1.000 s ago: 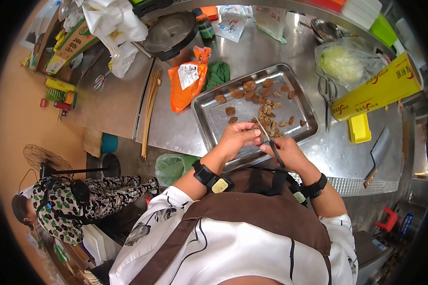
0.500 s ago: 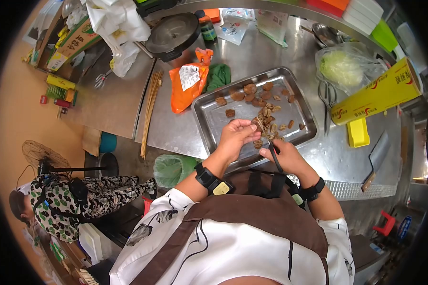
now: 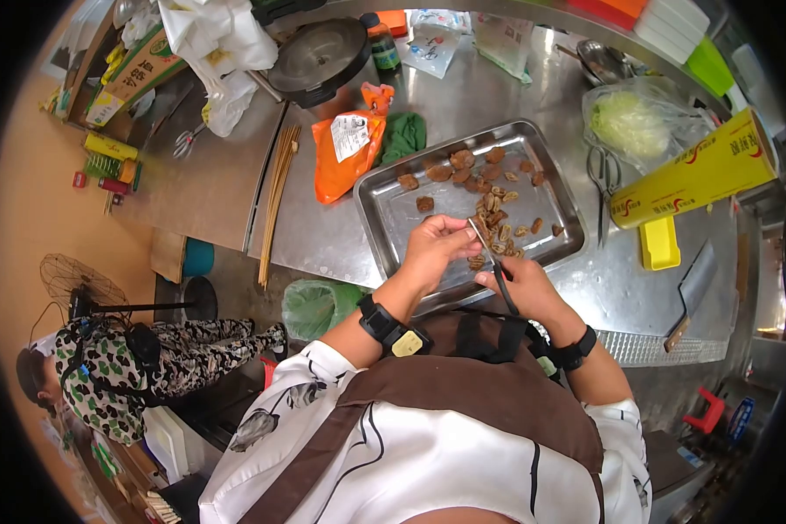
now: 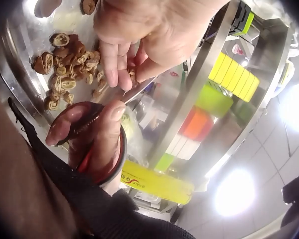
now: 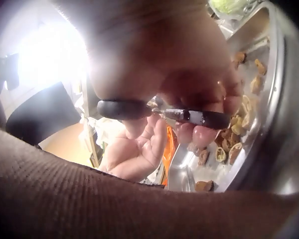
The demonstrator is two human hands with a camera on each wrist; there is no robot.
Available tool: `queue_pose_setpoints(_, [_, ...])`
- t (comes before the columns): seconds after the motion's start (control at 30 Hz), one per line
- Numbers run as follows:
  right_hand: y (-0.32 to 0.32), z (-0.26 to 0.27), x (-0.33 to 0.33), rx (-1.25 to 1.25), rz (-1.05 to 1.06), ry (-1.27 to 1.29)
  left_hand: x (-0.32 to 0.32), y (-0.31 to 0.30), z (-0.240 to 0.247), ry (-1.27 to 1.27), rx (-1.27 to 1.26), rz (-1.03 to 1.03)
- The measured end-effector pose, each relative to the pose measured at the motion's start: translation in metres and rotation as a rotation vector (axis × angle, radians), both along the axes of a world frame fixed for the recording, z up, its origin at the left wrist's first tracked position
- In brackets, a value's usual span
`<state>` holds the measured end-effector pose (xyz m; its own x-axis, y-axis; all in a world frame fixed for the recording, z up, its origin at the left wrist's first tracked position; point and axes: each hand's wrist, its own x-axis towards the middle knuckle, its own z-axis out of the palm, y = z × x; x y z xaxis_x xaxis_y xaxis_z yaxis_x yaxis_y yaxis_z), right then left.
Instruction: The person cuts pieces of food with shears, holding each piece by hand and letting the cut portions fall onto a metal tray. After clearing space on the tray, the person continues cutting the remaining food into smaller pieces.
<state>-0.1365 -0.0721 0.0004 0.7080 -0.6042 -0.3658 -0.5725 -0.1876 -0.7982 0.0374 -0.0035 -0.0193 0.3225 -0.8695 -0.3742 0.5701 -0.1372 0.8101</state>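
fingertips mostly hide the small brown piece (image 4: 133, 75) pinched by the left hand (image 3: 435, 251); whether the scissors (image 3: 506, 297) touch it cannot be told. the tray (image 3: 389, 208) passes beneath that hand, its floor showing to the left. the right hand (image 3: 534, 285) grips the scissors, sliced pieces (image 3: 496, 217) just beyond.

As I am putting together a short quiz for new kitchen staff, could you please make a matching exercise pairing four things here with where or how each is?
1. Right hand
2. Brown pieces
3. Cleaver
4. Vegetable

A. On the bench, right of the yellow tub in the head view
B. Inside a clear plastic bag
C. Gripping black-handled scissors
D. Lying in the metal tray

Pairs: 1-C, 2-D, 3-A, 4-B
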Motion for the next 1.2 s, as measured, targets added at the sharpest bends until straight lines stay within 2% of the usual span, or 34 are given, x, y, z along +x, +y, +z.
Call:
queue_pose_setpoints(0.2, [0.003, -0.008, 0.001, 0.146, -0.058, -0.037, -0.001, -0.002, 0.001, 0.094, 0.072, 0.037])
queue_pose_setpoints(0.4, [0.002, 0.007, 0.007, 0.231, -0.107, -0.046, -0.009, -0.003, 0.002, 0.168, 0.088, -0.005])
queue_pose_setpoints(0.43, [0.0, 0.004, 0.006, 0.231, -0.107, -0.046, -0.008, -0.003, 0.002, 0.168, 0.088, -0.005])
queue_pose_setpoints(0.5, [-0.003, -0.007, 0.002, 0.075, -0.018, -0.022, -0.007, -0.003, 0.002, 0.071, 0.125, -0.024])
queue_pose_setpoints(0.63, [-0.004, -0.004, 0.003, 0.12, -0.01, -0.002, -0.006, -0.002, -0.003, 0.082, 0.131, -0.024])
queue_pose_setpoints(0.7, [-0.004, 0.006, 0.005, 0.388, -0.126, -0.001, -0.01, -0.001, -0.006, 0.106, 0.168, -0.08])
queue_pose_setpoints(0.73, [-0.005, 0.003, 0.004, 0.389, -0.121, -0.002, -0.009, -0.002, -0.01, 0.105, 0.168, -0.076])
queue_pose_setpoints(0.8, [-0.009, -0.006, 0.001, 0.416, -0.2, -0.042, -0.001, -0.004, -0.025, -0.215, 0.176, -0.209])
queue_pose_setpoints(0.83, [-0.011, -0.004, 0.0, 0.402, -0.219, -0.046, 0.009, -0.003, -0.033, -0.501, 0.174, -0.234])
queue_pose_setpoints(0.87, [-0.014, -0.007, -0.003, 0.402, -0.217, -0.046, 0.021, -0.002, -0.039, -0.502, 0.174, -0.231])
queue_pose_setpoints(0.93, [-0.016, -0.013, -0.009, 0.401, -0.236, -0.039, 0.042, -0.002, -0.04, -1.334, 0.077, -0.004])
queue_pose_setpoints(0.97, [-0.015, -0.014, -0.009, 0.401, -0.236, -0.04, 0.048, -0.003, -0.038, -1.335, 0.077, -0.005])
queue_pose_setpoints(1.03, [-0.013, -0.015, -0.01, 0.383, -0.214, -0.032, 0.058, -0.007, -0.035, -1.527, 0.169, -0.085])
queue_pose_setpoints(1.2, [-0.012, -0.014, -0.014, 0.315, -0.206, -0.018, 0.066, -0.018, -0.053, -1.503, 0.288, -0.196])
